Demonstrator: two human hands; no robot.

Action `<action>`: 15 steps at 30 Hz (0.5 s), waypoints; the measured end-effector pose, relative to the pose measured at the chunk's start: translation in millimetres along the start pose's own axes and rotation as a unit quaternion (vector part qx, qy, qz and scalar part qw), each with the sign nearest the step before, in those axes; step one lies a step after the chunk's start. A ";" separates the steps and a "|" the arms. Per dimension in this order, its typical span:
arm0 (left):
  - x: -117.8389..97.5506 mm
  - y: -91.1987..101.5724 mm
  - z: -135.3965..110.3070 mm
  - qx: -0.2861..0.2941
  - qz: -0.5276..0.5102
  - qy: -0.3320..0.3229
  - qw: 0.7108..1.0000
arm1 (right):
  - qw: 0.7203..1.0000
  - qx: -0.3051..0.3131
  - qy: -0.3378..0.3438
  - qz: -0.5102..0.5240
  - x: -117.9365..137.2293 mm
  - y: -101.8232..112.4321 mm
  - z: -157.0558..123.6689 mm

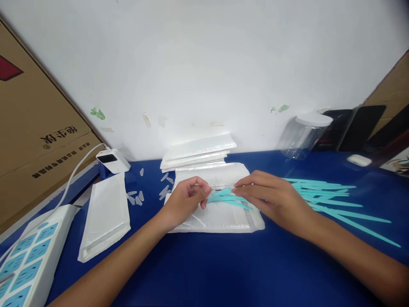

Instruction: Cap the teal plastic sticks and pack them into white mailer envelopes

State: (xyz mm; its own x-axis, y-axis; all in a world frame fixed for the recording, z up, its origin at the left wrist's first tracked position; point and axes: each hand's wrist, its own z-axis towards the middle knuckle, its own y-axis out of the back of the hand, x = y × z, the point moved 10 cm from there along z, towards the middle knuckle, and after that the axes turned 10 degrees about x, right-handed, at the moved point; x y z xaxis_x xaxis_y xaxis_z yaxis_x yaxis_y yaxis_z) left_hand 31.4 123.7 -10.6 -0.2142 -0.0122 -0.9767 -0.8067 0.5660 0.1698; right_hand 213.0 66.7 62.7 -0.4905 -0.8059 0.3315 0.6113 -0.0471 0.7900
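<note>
My left hand [190,196] is closed, thumb and index finger pinching the left end of a few thin turquoise strips [225,197]. From the other side, my right hand [275,196] reaches over them, its fingers together and the tips on the strips; its thumb is hidden. Beneath both hands lies a white padded envelope [217,219] with its flap [212,172] folded back toward the wall. More loose turquoise strips [329,194] are spread on the table to the right of my right hand.
Behind the hands is a stack of white envelopes [198,149]. Another envelope [105,213] lies left, near small translucent pieces [139,198]. A power strip [35,256] and a white device [113,160] with a cable are farther left. A clear jar [303,136] stands back right.
</note>
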 end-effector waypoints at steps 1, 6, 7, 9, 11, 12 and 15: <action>-1.4 -1.1 0.2 0.003 0.003 -0.009 1.000 | 1.000 -0.001 0.002 -0.004 1.0 -0.8 -0.8; -2.4 -2.4 0.3 0.001 0.012 -0.028 1.000 | 1.000 -0.003 0.008 -0.026 2.8 -1.9 -2.9; -2.3 -1.2 0.2 -0.006 0.017 -0.027 0.999 | 0.999 -0.008 0.012 -0.030 3.0 -0.9 -3.1; -2.5 0.8 -0.1 -0.017 0.027 -0.026 0.999 | 0.999 -0.015 0.019 -0.036 3.4 0.9 -3.4; -2.7 1.4 -0.2 -0.022 0.032 -0.025 0.999 | 0.999 -0.018 0.023 -0.040 3.2 1.5 -3.7; -2.6 1.4 -0.2 -0.022 0.033 -0.025 0.999 | 0.999 -0.017 0.023 -0.041 3.1 1.2 -3.8; -2.7 1.9 -0.5 -0.024 0.031 -0.028 0.999 | 0.999 -0.016 0.024 -0.045 3.1 1.1 -4.2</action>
State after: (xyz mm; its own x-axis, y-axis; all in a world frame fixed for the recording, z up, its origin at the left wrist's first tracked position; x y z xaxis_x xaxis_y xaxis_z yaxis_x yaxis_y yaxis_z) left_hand 30.2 124.4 -7.5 -0.2352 0.0682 -0.9696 -0.8185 0.5240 0.2354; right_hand 214.8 61.7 62.4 -0.5142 -0.8251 0.2341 0.5866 -0.1391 0.7979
